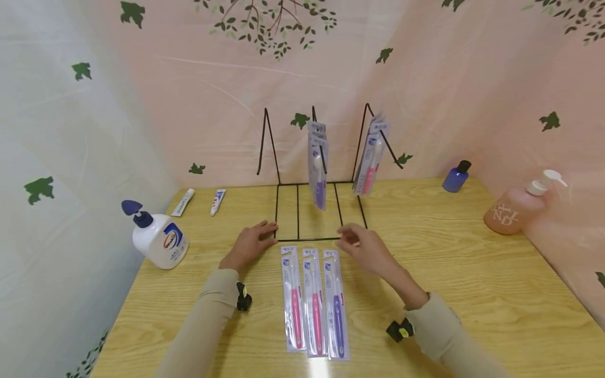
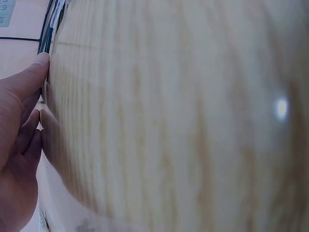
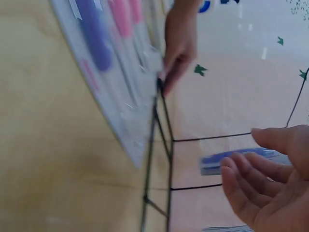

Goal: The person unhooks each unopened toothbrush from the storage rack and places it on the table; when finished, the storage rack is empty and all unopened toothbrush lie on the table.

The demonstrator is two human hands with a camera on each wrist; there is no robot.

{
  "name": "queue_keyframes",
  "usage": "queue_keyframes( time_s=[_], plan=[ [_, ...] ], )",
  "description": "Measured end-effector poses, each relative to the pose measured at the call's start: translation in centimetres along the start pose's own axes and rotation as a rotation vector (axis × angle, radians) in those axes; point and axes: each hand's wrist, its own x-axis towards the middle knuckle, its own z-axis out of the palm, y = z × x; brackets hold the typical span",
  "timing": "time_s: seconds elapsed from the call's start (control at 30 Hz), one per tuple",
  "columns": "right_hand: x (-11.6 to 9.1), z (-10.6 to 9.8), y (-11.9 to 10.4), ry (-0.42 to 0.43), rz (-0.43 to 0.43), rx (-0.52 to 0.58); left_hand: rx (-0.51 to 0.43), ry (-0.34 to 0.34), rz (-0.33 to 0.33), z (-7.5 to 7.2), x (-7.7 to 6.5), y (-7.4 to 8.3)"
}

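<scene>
A black wire display rack (image 1: pixel 307 240) stands on the wooden table. My left hand (image 1: pixel 252 241) is at its front left corner, with fingertips right at the wire. By the front right of the rack is my right hand (image 1: pixel 366 247), fingers loosely bent; the right wrist view shows a gap between thumb and fingers. Three packaged toothbrushes lie side by side before the rack: a pink one (image 1: pixel 295 310), another pink one (image 1: pixel 316 315) and a purple one (image 1: pixel 337 320). Purple toothbrush packs (image 1: pixel 318 173) hang on the middle hook, pink toothbrush packs (image 1: pixel 371 163) on the right hook.
A white pump bottle (image 1: pixel 160 244) stands at the left, with two small toothpaste tubes (image 1: pixel 183 202) (image 1: pixel 217 202) behind it. At the back right is a small blue bottle (image 1: pixel 455 179), and a pink pump bottle (image 1: pixel 512 212) stands by the right edge. The rack's left hook (image 1: pixel 263 142) carries no packs.
</scene>
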Motion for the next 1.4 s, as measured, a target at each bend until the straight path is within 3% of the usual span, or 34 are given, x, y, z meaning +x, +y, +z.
queue_keyframes(
  time_s=[0.1,0.3,0.43,0.53,0.83,1.07,1.4],
  plan=[
    [2.3,-0.8,-0.8,0.129,-0.107,0.041,0.009,0.004,0.008,0.1,0.0,-0.1],
    [6.7,-1.0,-1.8,0.363,-0.232,0.150,0.012,-0.003,0.006,0.1,0.2,0.0],
    [9.2,-0.6,-2.3,0.469,-0.313,0.223,0.022,-0.003,0.004,0.2,0.2,0.1],
    [10.4,-0.2,-2.6,0.496,-0.334,0.260,0.025,-0.005,-0.002,0.2,0.2,0.2],
    [8.7,-0.6,-5.5,0.487,-0.336,0.311,0.022,-0.006,-0.011,0.4,0.3,-0.2],
    [7.4,-1.1,-3.5,0.330,-0.311,0.399,0.028,-0.005,-0.016,0.1,0.1,0.0],
    [1.8,-3.2,-4.1,0.160,-0.228,0.332,0.033,0.008,0.004,0.1,0.2,0.0]
  ],
)
